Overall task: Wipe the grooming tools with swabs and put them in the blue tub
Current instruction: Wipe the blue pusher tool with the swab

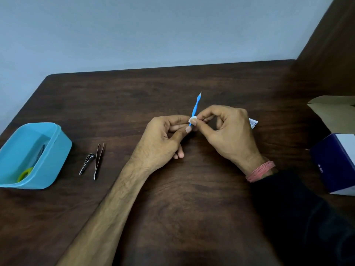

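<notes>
Over the middle of the dark wooden table (pixel 172 208), my left hand (pixel 163 139) pinches the lower end of a thin blue cuticle tool (pixel 195 107) that points up and away, its metal tip free. My right hand (pixel 226 131) presses a small white swab (pixel 193 119) around the tool's shaft with thumb and forefinger. A nail clipper (pixel 86 163) and tweezers (pixel 99 160) lie side by side on the table to the left. The blue tub (pixel 57 150) stands at the far left and holds a green-handled tool (pixel 25 173) and a dark one.
A torn white swab wrapper (pixel 253 122) lies just behind my right hand. A navy and white box (pixel 334 164) stands at the right edge, with an open cardboard flap (pixel 334 110) behind it. A pale wall rises past the table's far edge.
</notes>
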`<state>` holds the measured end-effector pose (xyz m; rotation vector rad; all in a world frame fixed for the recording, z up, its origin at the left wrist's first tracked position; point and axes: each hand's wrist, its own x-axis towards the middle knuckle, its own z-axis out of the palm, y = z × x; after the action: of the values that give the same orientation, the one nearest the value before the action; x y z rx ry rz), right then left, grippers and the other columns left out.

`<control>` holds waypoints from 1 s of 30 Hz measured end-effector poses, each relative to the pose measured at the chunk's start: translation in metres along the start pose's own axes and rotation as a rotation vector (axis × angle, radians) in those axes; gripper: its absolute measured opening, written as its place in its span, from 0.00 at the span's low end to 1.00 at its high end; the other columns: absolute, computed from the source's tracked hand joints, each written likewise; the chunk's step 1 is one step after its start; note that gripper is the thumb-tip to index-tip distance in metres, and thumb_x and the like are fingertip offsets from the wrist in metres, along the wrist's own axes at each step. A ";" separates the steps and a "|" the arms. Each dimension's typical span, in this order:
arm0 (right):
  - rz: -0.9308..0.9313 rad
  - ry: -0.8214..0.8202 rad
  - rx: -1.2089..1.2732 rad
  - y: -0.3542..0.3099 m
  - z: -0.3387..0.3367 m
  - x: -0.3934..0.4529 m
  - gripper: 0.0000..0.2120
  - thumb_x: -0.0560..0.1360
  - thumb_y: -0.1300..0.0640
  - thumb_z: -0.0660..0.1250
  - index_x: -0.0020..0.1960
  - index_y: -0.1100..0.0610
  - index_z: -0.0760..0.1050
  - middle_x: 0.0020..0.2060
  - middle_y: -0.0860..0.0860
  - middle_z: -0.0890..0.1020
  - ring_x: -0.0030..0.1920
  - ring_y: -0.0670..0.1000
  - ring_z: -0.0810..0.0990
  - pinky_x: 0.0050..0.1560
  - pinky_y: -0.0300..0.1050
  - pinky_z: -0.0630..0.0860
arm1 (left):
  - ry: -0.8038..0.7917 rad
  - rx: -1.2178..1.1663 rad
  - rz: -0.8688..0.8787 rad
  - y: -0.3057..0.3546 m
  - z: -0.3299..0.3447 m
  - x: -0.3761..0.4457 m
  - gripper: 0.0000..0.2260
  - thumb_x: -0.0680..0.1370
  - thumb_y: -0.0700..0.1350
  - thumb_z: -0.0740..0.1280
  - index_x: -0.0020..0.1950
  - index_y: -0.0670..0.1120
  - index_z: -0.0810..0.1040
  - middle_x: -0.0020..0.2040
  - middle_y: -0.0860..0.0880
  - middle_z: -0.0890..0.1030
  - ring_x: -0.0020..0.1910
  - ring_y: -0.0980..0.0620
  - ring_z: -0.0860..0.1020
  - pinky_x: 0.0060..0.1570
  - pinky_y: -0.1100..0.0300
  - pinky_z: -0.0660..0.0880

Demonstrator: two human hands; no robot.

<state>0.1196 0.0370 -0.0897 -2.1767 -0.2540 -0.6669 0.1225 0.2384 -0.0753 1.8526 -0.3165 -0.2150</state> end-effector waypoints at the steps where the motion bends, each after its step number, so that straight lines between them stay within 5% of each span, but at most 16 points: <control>1: -0.016 -0.019 -0.002 -0.001 0.000 -0.001 0.05 0.76 0.59 0.83 0.44 0.57 0.88 0.37 0.44 0.86 0.34 0.31 0.77 0.38 0.24 0.66 | 0.014 -0.007 -0.001 0.000 0.000 0.000 0.10 0.88 0.41 0.69 0.64 0.53 0.86 0.55 0.57 0.91 0.24 0.56 0.80 0.24 0.62 0.77; 7: -0.023 -0.055 -0.013 -0.003 0.000 -0.001 0.05 0.76 0.57 0.82 0.44 0.55 0.87 0.38 0.44 0.86 0.34 0.33 0.78 0.39 0.28 0.66 | 0.013 -0.009 0.001 0.001 0.000 0.001 0.11 0.88 0.41 0.68 0.67 0.52 0.85 0.54 0.57 0.91 0.24 0.56 0.79 0.24 0.62 0.76; 13: -0.004 -0.110 -0.038 0.000 0.004 -0.002 0.07 0.76 0.46 0.79 0.44 0.49 0.87 0.40 0.41 0.87 0.43 0.44 0.86 0.47 0.54 0.83 | -0.013 0.031 0.018 0.003 0.000 -0.002 0.20 0.87 0.34 0.66 0.63 0.62 0.83 0.56 0.60 0.90 0.24 0.55 0.77 0.24 0.62 0.75; 26: 0.029 -0.062 -0.043 0.001 0.004 -0.002 0.04 0.75 0.51 0.80 0.44 0.50 0.87 0.40 0.42 0.87 0.43 0.43 0.86 0.47 0.53 0.83 | 0.046 0.088 0.030 0.003 0.000 -0.001 0.13 0.88 0.43 0.68 0.62 0.62 0.85 0.54 0.61 0.90 0.22 0.54 0.76 0.22 0.63 0.71; 30: 0.034 -0.046 -0.032 0.000 0.003 -0.002 0.04 0.74 0.55 0.83 0.45 0.51 0.88 0.39 0.42 0.87 0.36 0.35 0.80 0.41 0.32 0.71 | 0.080 0.081 0.026 0.001 0.001 0.000 0.10 0.88 0.45 0.70 0.64 0.58 0.87 0.52 0.60 0.91 0.21 0.54 0.75 0.22 0.63 0.70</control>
<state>0.1189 0.0396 -0.0921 -2.2241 -0.2315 -0.6071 0.1217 0.2376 -0.0745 1.9302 -0.2978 -0.1112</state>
